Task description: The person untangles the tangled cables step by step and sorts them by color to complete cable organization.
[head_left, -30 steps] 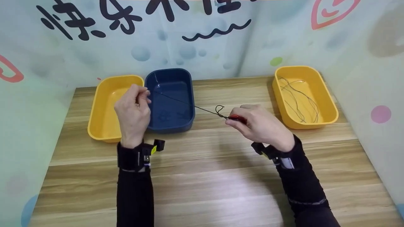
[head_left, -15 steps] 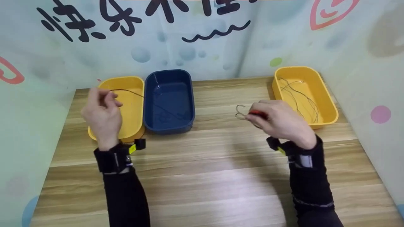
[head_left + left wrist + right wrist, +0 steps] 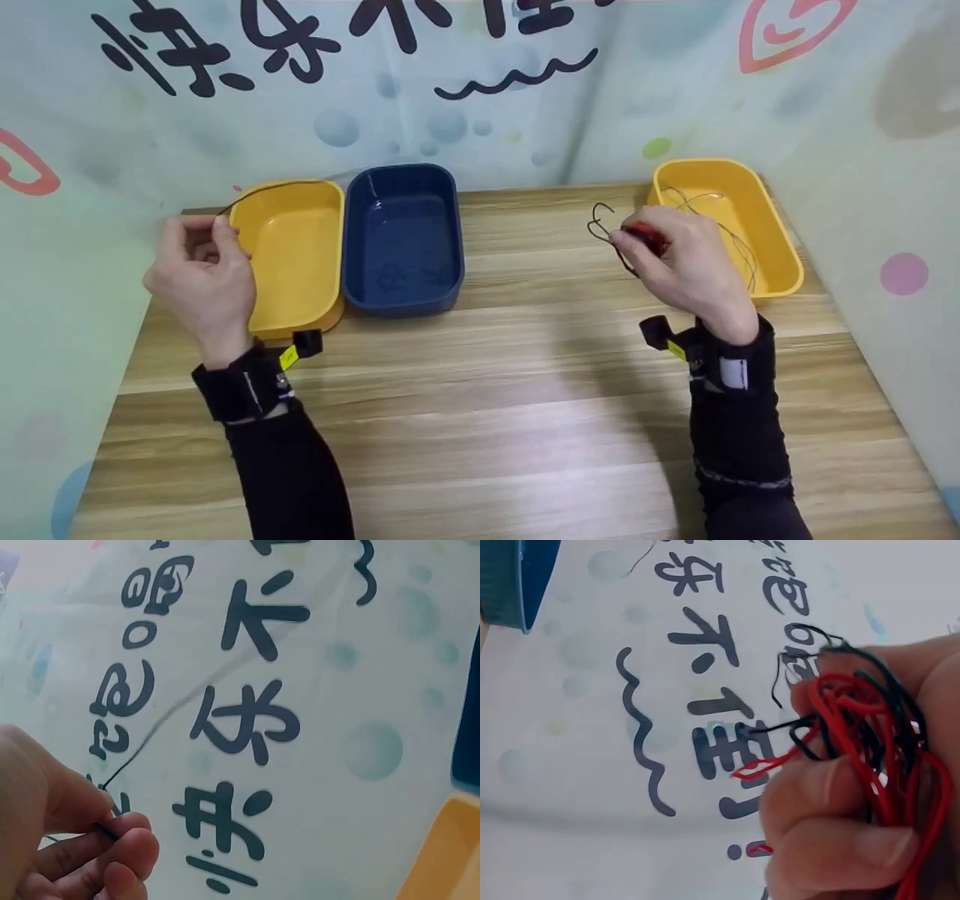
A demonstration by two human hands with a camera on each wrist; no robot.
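Note:
My left hand (image 3: 202,277) is at the upper left, beside the left yellow bin, with a thin black string (image 3: 277,185) pinched between thumb and fingers. In the left wrist view, this string (image 3: 150,731) trails up and away from the fingertips. A tangled bundle of red and black strings (image 3: 855,720) is gripped in my right hand (image 3: 686,262), which hovers in front of the right yellow bin. Thin dark loops (image 3: 598,225) poke out past the right thumb. Part of the bundle is hidden inside the palm.
A yellow bin (image 3: 300,255) and a navy bin (image 3: 405,232) stand side by side at the back left. Another yellow bin (image 3: 712,172), at the back right, contains several thin strings (image 3: 739,240). A printed cloth backdrop (image 3: 510,127) rises behind the wooden table (image 3: 487,420).
The black string was taut between both hands; now it trails from my left hand, away from the bundle. My left hand has moved left, my right hand right and farther back.

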